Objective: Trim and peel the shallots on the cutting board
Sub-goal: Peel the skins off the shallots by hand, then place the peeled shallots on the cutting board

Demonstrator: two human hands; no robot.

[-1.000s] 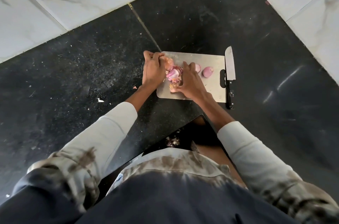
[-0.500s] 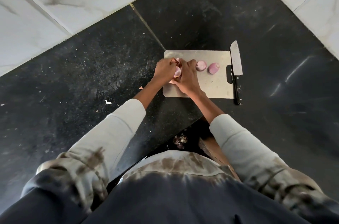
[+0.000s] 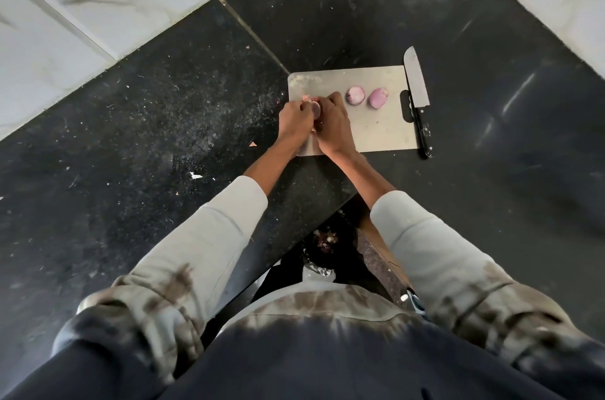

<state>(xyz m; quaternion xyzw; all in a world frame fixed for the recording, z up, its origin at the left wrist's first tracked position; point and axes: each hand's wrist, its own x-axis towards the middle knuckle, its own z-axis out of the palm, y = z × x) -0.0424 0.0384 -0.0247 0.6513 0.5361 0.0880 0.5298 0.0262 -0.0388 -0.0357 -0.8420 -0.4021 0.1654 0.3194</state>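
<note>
Both hands meet over the left end of the cutting board [image 3: 376,134], knuckles up and fingers curled inward toward each other. The left hand [image 3: 294,121] and the right hand [image 3: 334,124] together grip one shallot [image 3: 316,109], of which only a dark purplish sliver shows in the gap between the thumbs (most of it is hidden by the fingers). A scrap of pale pink skin [image 3: 306,99] sticks out just beyond the left hand's fingertips.

Just past the right hand's knuckles, toward the board's far edge, lies a peeled shallot [image 3: 355,95] with its cut face up, and a second peeled shallot [image 3: 378,97] lies close beside it, further to the right; the two are near but not touching. Beyond them, well to the right of the right hand, a knife [image 3: 417,95] with a black handle lies along the board's handle end, blade pointing away from the person.

The board sits on a black speckled counter [image 3: 163,137]. A small peel fragment [image 3: 252,144] lies on the counter just left of the left wrist.
</note>
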